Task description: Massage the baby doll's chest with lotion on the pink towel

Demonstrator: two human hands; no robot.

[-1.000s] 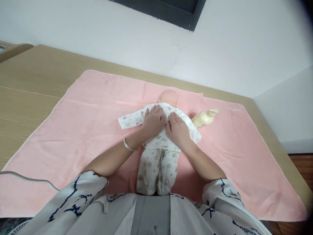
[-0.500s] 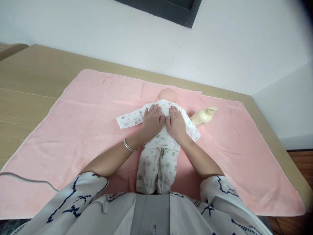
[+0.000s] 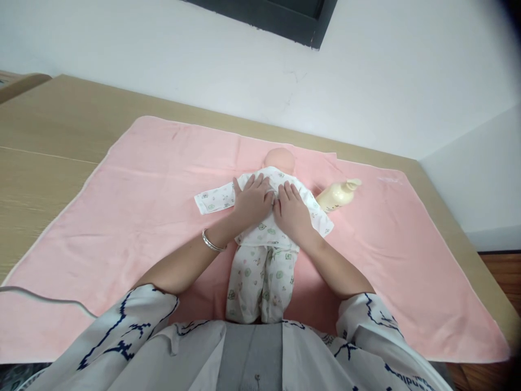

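Observation:
A baby doll (image 3: 264, 239) in a white printed top and trousers lies with its head (image 3: 280, 159) away from me; no face shows. My left hand (image 3: 253, 201) rests flat on the upper left of the doll's top, its fingers stretched out and thumb side toward the middle. Beside it, my right hand (image 3: 292, 210) lies flat on the upper right of the top, fingers extended. Neither hand grips anything. A cream pump bottle (image 3: 337, 195) lies tilted just right of the doll, near its right sleeve.
Under the doll a pink cloth (image 3: 154, 184) covers much of the wooden table (image 3: 73, 108). A grey cable (image 3: 49, 298) crosses the cloth at the lower left. Behind the table stands a white wall (image 3: 366, 81) with a dark frame (image 3: 301, 27).
My left hand has shifted slightly left and its fingers have spread. My right hand has slid a little down and left on the doll's back. The doll and bottle stay put.

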